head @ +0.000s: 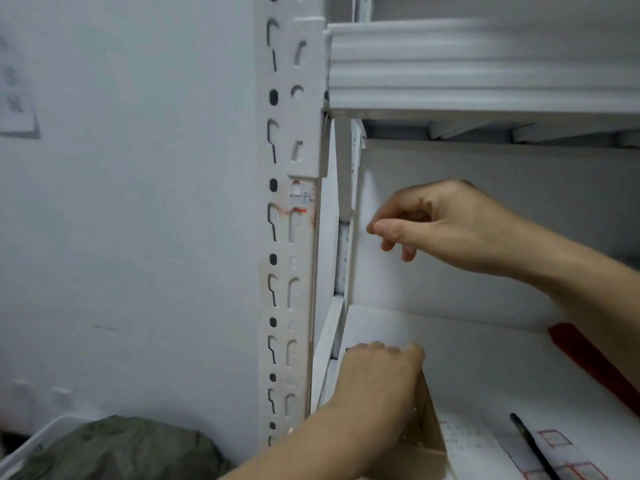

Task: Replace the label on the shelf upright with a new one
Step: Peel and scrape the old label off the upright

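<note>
The white slotted shelf upright runs down the middle of the view. On it sits the torn old label, mostly peeled, with red and white scraps left. My right hand hovers to the right of the upright inside the shelf bay, thumb and forefinger tips pinched together; I see nothing between them. My left hand is lower, fingers curled over the top edge of a brown cardboard box. A sheet of red-bordered new labels lies on the shelf board at the bottom right.
A black pen lies across the label sheet. A red object leans at the right edge. The shelf beam crosses above. A green bag fills a white bin at the lower left, against the wall.
</note>
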